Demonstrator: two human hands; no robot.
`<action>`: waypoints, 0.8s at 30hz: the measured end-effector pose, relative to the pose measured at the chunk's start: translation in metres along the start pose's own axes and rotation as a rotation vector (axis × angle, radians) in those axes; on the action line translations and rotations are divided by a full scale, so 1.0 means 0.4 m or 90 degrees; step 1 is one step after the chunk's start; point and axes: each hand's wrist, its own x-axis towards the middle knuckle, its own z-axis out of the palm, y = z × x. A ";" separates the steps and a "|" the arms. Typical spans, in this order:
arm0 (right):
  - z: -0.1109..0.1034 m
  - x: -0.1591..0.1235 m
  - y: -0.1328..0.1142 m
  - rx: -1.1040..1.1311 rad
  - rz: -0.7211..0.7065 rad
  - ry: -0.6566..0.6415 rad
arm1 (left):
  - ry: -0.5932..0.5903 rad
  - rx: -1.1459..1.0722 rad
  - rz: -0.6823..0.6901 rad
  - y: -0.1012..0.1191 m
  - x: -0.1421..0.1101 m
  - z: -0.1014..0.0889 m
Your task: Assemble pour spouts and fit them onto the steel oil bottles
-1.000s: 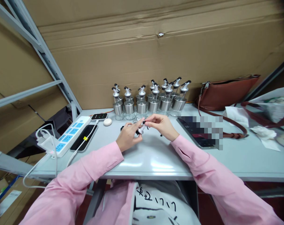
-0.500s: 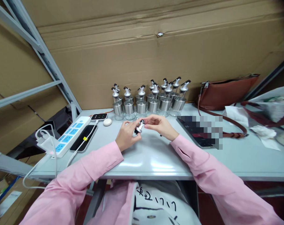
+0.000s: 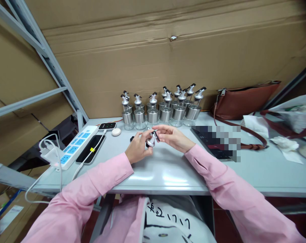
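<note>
My left hand (image 3: 138, 147) is closed round a bottle pourer spout (image 3: 151, 141), which has a silver body and a black flip lever. The spout's dark stopper end pokes out behind my left fingers. My right hand (image 3: 174, 137) reaches in from the other side, its thumb and fingertips pinched at the black lever; the exact contact is partly hidden. Beyond both hands, several glass bottles with steel sleeves (image 3: 152, 116) stand upright in rows, each topped by a similar silver-and-black spout.
On the left of the grey table (image 3: 168, 175) lie a power strip (image 3: 78, 146), a phone (image 3: 91, 148), a small display device (image 3: 107, 126) and a round white case (image 3: 116, 132). A tablet-like device (image 3: 213, 141) and a brown bag (image 3: 244, 101) are on the right. Cardboard backs the table.
The spout has turned in my left hand, so its black lever now points down to the right. My right fingers have shifted slightly and spread around the lever.
</note>
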 end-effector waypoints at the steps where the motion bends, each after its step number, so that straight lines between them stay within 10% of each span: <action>1: 0.001 -0.002 0.000 0.016 0.022 -0.028 | 0.001 -0.006 0.011 -0.001 -0.002 0.000; 9: 0.002 -0.012 0.001 0.078 0.111 -0.169 | 0.006 -0.039 0.043 -0.013 -0.013 0.006; 24: -0.005 -0.001 0.021 0.052 0.053 -0.118 | -0.020 -0.058 -0.012 0.000 0.002 -0.010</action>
